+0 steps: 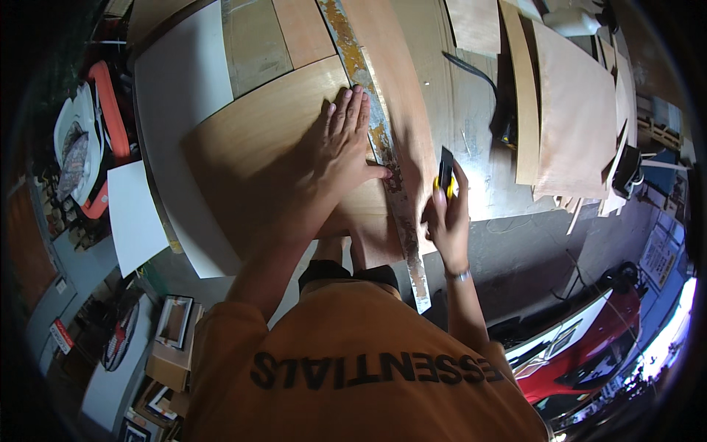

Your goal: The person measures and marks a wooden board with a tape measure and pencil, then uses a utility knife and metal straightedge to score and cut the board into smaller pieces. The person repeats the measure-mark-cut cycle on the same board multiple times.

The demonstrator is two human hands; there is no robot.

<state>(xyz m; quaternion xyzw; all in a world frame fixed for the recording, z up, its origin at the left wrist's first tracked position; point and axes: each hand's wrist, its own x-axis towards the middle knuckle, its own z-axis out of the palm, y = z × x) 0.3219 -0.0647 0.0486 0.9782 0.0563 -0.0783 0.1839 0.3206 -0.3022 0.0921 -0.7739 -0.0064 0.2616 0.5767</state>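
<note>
My left hand (342,140) lies flat with its fingers stretched forward on a thin plywood sheet (258,136). Its fingertips and thumb touch a long, worn metal straightedge (379,132), mottled with orange and grey, which runs from the far edge toward my body. To the right of this bar, my right hand (449,225) is closed around a yellow-and-black utility knife (445,173), its dark front end pointing away from me. Whether the knife's tip touches anything is hard to make out. Another long wooden strip (401,81) lies beneath and along the bar's right side.
A white board (184,74) lies left of the plywood. Plywood sheets (574,110) are stacked at the right, near a dark curved strip (471,70). An orange-red case (110,140) stands far left, picture frames (175,322) lower left, and a red vehicle (589,353) lower right.
</note>
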